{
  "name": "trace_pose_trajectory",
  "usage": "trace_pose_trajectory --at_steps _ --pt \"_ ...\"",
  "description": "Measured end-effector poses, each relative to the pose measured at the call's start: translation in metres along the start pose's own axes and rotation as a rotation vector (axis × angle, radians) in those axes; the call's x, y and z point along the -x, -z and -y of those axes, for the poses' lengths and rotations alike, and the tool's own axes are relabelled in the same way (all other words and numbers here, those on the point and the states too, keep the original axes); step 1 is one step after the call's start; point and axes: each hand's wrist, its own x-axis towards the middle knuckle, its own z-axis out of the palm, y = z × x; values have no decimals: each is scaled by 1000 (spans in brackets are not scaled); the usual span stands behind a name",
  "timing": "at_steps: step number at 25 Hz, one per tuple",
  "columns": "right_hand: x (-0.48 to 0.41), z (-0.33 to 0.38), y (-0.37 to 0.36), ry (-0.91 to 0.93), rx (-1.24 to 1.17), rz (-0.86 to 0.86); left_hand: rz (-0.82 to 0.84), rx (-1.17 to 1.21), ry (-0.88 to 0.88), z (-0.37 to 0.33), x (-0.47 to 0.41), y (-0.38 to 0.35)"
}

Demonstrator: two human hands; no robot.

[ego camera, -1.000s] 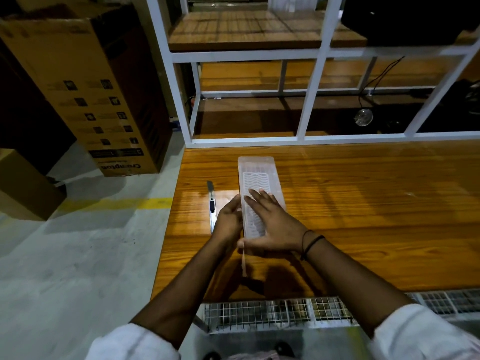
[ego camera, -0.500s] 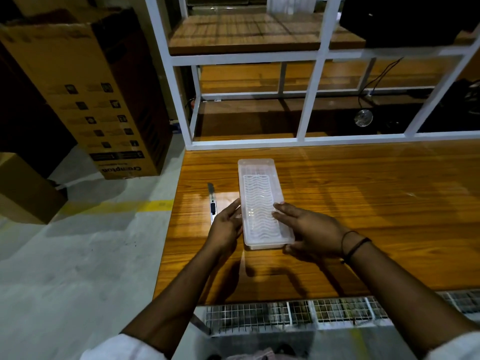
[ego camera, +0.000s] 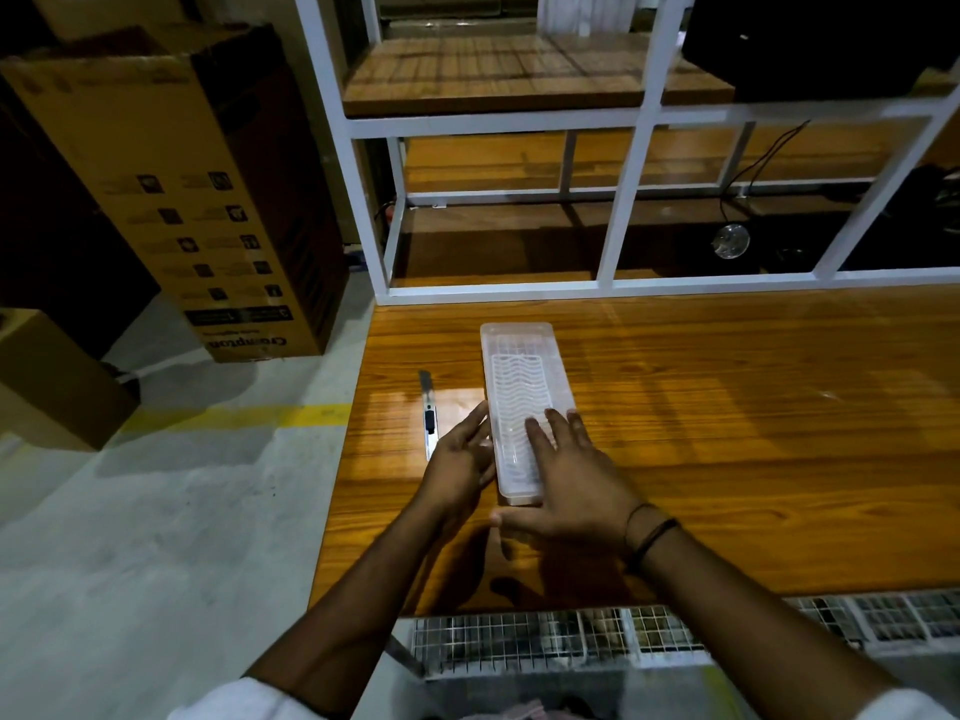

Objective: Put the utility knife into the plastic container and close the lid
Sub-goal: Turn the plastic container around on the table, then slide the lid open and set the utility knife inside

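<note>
A long translucent plastic container [ego camera: 519, 376] lies lengthwise on the wooden table [ego camera: 727, 418], its ribbed lid on top. The utility knife [ego camera: 429, 415] rests on the table just left of it, blade end pointing away from me. My left hand [ego camera: 460, 462] lies between knife and container, fingers straight against the container's left side. My right hand [ego camera: 571, 485] lies flat over the container's near end, fingers spread on the lid, thumb stretched across the near edge. That hand hides the container's near right corner.
A white metal shelf frame [ego camera: 623, 200] stands along the table's far edge. Left of the table, a tall cardboard box [ego camera: 197, 200] and a smaller box [ego camera: 57, 387] stand on the concrete floor. A wire mesh tray [ego camera: 571, 636] runs below the near edge.
My right hand has moved from the container's right side onto the lid at its near end. The left hand stays at the left side. Knife and container have not moved.
</note>
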Motion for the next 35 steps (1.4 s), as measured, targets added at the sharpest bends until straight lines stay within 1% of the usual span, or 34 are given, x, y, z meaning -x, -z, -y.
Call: trace_pose_trajectory --at_steps 3,6,10,12,14,17,18,19,20,22,25,29,32,35 --pt "-6 24 -17 -120 -9 -150 -6 2 -8 0 2 1" --pt "-12 26 -16 -151 -48 -182 -2 -2 -7 0 0 2" --pt "-10 22 -11 -141 -216 -221 -9 -2 5 1 -2 1" --pt "-9 17 -9 -132 -358 -267 -6 -9 -5 1 -1 0" --pt "-4 10 -4 -114 -564 -348 12 -17 -36 1 2 -2" --pt "10 -3 8 -89 -1030 -543 20 -34 -51 4 0 1" --pt "15 -9 11 -116 -1140 -622 18 -35 -58 7 -3 3" --pt "15 -21 7 -180 -1184 -705 23 -35 -60 10 -6 5" --pt "14 -33 0 -255 -1214 -753 15 -38 -59 12 -8 6" --pt "10 -52 -11 -395 -1268 -787 4 -41 -58 14 -10 8" --pt "9 -69 -20 -540 -1265 -794 -5 -50 -59 11 -7 5" --pt "8 -81 -32 -583 -1006 -792 9 -53 -55 12 -7 5" --pt "6 -82 -43 -594 -867 -719 4 -77 -58 12 -7 7" --pt "3 -78 -43 -616 -665 -726 -50 -93 -57 13 -4 9"
